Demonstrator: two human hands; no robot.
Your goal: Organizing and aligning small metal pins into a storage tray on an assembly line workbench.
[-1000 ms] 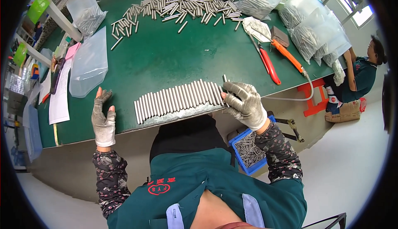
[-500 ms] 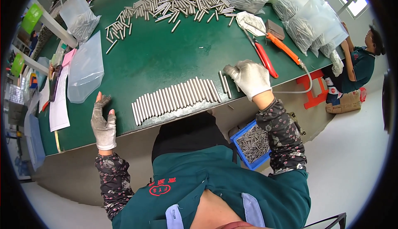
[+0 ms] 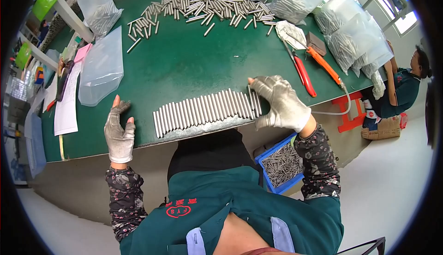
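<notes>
1. The left hand, in a grey fingerless glove, had barely shifted over the last second: it stayed flat and open on the green table, fingers spread, a little to the left of the row of metal pins and not touching it.
2. The row of metal pins lay side by side along the near table edge, as tidy as a second earlier, and its right end was now pressed square.
3. The right hand, gloved in pale grey, had come back down from slightly above the row's right end and now rested against the last pins, fingers curled loosely over them; I could not tell whether it pinched one. By my judgement it was closing the row up.
</notes>
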